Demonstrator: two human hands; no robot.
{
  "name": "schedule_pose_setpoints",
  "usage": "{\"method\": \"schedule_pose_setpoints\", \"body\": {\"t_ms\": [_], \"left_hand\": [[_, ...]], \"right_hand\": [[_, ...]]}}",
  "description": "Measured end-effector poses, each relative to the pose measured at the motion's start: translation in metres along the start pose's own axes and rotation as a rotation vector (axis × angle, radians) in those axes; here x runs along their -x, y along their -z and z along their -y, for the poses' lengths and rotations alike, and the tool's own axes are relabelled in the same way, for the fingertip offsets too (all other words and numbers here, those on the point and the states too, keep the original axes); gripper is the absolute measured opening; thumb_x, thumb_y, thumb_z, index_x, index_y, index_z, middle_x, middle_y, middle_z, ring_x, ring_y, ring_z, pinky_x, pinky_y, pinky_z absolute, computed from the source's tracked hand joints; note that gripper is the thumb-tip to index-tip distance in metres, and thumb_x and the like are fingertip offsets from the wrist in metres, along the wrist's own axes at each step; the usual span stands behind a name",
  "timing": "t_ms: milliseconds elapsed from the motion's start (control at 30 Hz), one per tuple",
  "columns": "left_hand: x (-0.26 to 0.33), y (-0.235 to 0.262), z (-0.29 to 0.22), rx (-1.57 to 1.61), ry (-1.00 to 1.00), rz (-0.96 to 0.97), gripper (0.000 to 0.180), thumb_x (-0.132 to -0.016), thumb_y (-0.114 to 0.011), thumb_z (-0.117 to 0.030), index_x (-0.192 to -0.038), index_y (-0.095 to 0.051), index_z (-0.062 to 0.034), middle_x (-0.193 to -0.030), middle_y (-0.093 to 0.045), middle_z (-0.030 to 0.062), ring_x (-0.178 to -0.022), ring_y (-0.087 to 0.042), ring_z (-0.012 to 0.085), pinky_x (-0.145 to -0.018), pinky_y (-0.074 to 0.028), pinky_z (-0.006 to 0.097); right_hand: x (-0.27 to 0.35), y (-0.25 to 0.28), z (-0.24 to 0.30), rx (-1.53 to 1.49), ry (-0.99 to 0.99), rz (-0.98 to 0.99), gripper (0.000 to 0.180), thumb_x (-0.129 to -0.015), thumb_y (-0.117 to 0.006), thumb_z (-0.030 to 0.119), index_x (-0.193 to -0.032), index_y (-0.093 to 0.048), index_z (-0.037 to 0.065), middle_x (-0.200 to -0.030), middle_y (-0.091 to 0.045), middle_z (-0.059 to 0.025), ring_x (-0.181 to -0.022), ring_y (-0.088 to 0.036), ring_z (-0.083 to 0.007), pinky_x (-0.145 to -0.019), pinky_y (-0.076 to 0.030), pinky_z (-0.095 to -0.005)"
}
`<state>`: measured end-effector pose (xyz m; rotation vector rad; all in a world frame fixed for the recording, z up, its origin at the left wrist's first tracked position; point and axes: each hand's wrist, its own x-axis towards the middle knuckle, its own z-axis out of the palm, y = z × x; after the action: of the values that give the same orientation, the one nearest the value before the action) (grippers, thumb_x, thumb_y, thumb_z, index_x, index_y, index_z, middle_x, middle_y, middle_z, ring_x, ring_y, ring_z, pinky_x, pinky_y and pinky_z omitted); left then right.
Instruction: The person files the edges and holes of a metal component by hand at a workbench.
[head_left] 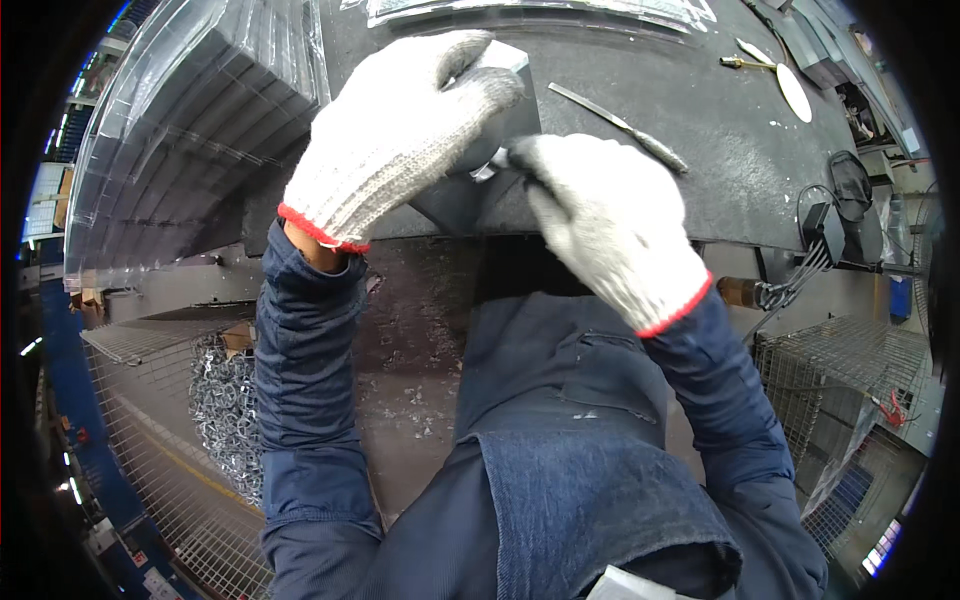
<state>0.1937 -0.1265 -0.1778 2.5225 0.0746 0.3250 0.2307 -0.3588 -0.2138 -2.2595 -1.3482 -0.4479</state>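
Observation:
My left hand (410, 125), in a white knit glove with a red cuff and grey-coated fingers, is closed around a smooth grey part (522, 108) with a pale top edge. Much of that part lies hidden behind the glove. Close beside it, my right hand (610, 205) wears a matching glove, and its grey fingertips are pinched together. At those fingertips is a small shiny piece (487, 168), too small to name, against the grey part's lower side. To the right of both hands, a slim metal hand tool (620, 128) like a file or scraper lies on the dark table (715, 190).
Plastic-wrapped grey panels (200, 130) are stacked at the left. A white oval piece (793, 93) and a brass-coloured fitting (745, 63) lie far right. Several metal clips (225, 410) fill a wire basket at lower left; a wire cage (850, 365) stands at lower right.

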Motion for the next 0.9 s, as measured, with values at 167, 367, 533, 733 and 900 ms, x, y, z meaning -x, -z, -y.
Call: {"method": "schedule_pose_setpoints", "body": {"t_ms": [167, 367, 533, 733, 900], "left_hand": [[-0.004, 0.003, 0.013, -0.041, -0.154, 0.024, 0.065, -0.106, -0.07, -0.044, -0.152, -0.066, 0.0028, -0.142, -0.075, 0.0233, -0.132, -0.071, 0.0307, -0.115, -0.051, 0.04], [-0.006, 0.003, 0.025, -0.042, -0.238, 0.012, 0.066, -0.105, -0.069, -0.047, -0.149, -0.068, 0.0021, -0.14, -0.075, 0.0235, -0.13, -0.072, 0.0324, -0.115, -0.051, 0.04], [0.002, 0.006, 0.034, -0.071, -0.251, 0.032, 0.066, -0.105, -0.069, -0.048, -0.147, -0.069, 0.0024, -0.14, -0.075, 0.024, -0.13, -0.072, 0.0326, -0.115, -0.051, 0.039], [-0.006, 0.005, 0.03, -0.053, -0.262, 0.029, 0.061, -0.107, -0.067, -0.046, -0.147, -0.07, 0.0007, -0.137, -0.077, 0.0217, -0.126, -0.072, 0.0306, -0.112, -0.052, 0.038], [-0.028, 0.012, 0.044, 0.2, -0.003, 0.1, 0.052, -0.11, -0.066, -0.038, -0.145, -0.071, 0.0, -0.136, -0.078, 0.0175, -0.124, -0.072, 0.0256, -0.111, -0.052, 0.036]], "right_hand": [[0.005, 0.009, 0.0, -0.096, 0.029, 0.049, 0.019, -0.095, -0.075, 0.017, -0.113, -0.074, 0.012, -0.082, -0.07, -0.0093, -0.075, -0.072, -0.0283, -0.07, -0.058, -0.0409], [-0.014, -0.026, -0.022, 0.092, 0.177, 0.063, 0.023, -0.099, -0.071, 0.02, -0.122, -0.071, 0.015, -0.083, -0.068, -0.0068, -0.074, -0.072, -0.0264, -0.069, -0.058, -0.0411], [0.0, -0.026, -0.029, -0.181, 0.01, -0.163, 0.026, -0.093, -0.079, 0.014, -0.12, -0.079, 0.013, -0.106, -0.082, -0.0069, -0.09, -0.079, -0.0284, -0.082, -0.064, -0.0382], [0.0, -0.028, -0.025, -0.125, 0.051, -0.102, 0.027, -0.093, -0.077, 0.01, -0.12, -0.079, 0.013, -0.106, -0.082, -0.0068, -0.084, -0.077, -0.0271, -0.078, -0.062, -0.0398], [-0.016, -0.037, -0.091, -0.097, 0.284, -0.068, 0.039, -0.093, -0.081, 0.012, -0.131, -0.079, 0.019, -0.09, -0.077, -0.009, -0.075, -0.072, -0.0308, -0.069, -0.059, -0.0429]]}}
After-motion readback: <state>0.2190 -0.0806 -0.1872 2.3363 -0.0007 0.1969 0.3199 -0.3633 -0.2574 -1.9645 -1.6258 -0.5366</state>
